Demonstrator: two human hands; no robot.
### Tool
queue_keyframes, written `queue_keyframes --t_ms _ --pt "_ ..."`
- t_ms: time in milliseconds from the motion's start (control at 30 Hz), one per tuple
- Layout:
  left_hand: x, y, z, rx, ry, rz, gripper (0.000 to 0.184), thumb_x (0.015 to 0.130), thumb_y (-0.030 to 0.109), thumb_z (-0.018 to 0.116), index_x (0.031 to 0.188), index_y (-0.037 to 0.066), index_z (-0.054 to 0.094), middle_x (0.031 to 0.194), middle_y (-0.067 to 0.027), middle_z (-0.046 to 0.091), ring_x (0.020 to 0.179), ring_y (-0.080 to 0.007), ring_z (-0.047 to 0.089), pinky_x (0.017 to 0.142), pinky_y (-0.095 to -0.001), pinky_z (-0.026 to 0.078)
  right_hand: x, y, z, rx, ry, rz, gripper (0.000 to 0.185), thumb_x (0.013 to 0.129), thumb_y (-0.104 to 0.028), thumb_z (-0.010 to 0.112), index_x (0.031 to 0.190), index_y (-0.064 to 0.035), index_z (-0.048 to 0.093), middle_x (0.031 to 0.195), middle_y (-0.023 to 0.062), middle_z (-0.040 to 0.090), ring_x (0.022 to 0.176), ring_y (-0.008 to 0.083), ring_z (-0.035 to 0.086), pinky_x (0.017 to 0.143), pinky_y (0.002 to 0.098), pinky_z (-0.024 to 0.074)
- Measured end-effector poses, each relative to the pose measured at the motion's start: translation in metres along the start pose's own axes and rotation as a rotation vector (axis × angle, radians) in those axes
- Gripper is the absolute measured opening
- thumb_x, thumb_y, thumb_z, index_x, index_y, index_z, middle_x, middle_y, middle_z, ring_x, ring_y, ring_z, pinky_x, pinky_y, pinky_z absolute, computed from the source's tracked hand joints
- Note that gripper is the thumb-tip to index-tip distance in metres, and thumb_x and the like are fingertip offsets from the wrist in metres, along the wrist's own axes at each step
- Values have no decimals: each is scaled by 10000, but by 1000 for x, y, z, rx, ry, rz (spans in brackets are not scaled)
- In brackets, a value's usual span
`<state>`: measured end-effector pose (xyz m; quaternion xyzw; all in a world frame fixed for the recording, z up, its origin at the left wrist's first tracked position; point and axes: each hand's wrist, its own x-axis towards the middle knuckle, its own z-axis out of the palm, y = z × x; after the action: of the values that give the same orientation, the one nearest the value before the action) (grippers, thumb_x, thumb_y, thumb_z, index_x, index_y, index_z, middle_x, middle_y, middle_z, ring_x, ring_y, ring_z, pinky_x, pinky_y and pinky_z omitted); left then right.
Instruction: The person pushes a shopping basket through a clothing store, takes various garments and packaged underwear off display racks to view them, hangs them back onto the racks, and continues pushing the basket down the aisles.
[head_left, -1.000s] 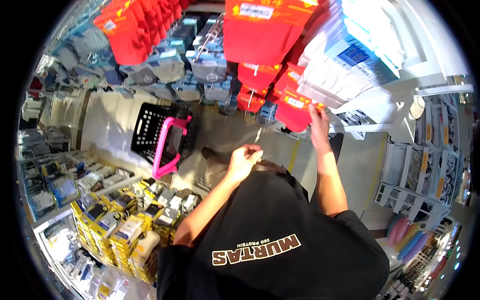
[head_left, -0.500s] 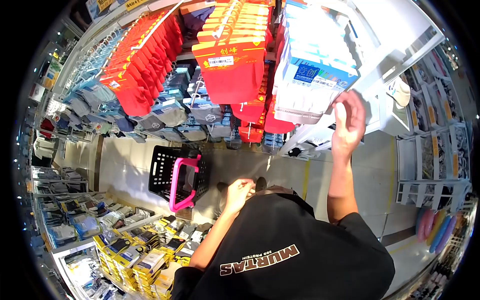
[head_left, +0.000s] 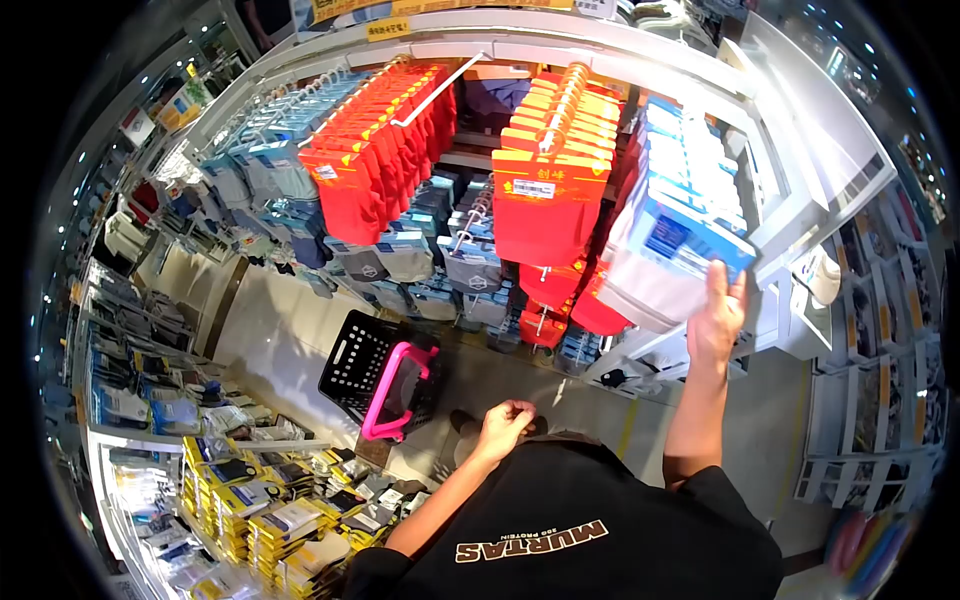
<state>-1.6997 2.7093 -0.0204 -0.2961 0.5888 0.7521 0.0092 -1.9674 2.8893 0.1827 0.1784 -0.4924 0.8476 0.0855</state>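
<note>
My right hand is at the lower right corner of the front pack of white socks, fingers closed on its edge. The pack has a blue and white card and hangs tilted in front of a row of similar packs on the rack. Close to my body, my left hand is held with its fingers curled together, and nothing shows in it. Left of the white packs hang packs of red socks with orange and yellow header cards.
A black shopping basket with a pink handle stands on the floor, left of my feet. Yellow-edged packs fill a display at lower left. A white panel bounds the rack's right side.
My right hand has closed on the edge of the front white pack, which now hangs tilted. The view has shifted, and the rack appears lower and farther right. My left hand stays curled.
</note>
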Motion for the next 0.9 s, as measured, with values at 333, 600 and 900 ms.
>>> queue_keyframes --t_ms 333,600,900 --pt "-2 71 18 -190 -127 347 482 1073 379 506 1348 -7 590 1253 -84 666 1116 -149 618 960 -316 482 -63 11 31 16 -238 243 267 1009 -173 654 1206 3 618 1036 -13 654 907 51 568 842 222 450" --pt "-14 103 29 -60 -160 368 333 1035 156 611 1272 -76 593 1168 -94 687 1035 -132 642 924 -268 502 -105 59 11 -18 10 741 335 1033 -302 621 935 3 718 850 17 705 688 76 618 643 248 504" --pt "-15 107 29 -222 -189 205 174 995 94 660 1098 -47 670 983 -59 713 896 -100 647 837 -257 516 -111 67 -2 -91 -3 598 387 1013 -351 648 860 -5 732 764 5 696 622 49 575 552 240 449"
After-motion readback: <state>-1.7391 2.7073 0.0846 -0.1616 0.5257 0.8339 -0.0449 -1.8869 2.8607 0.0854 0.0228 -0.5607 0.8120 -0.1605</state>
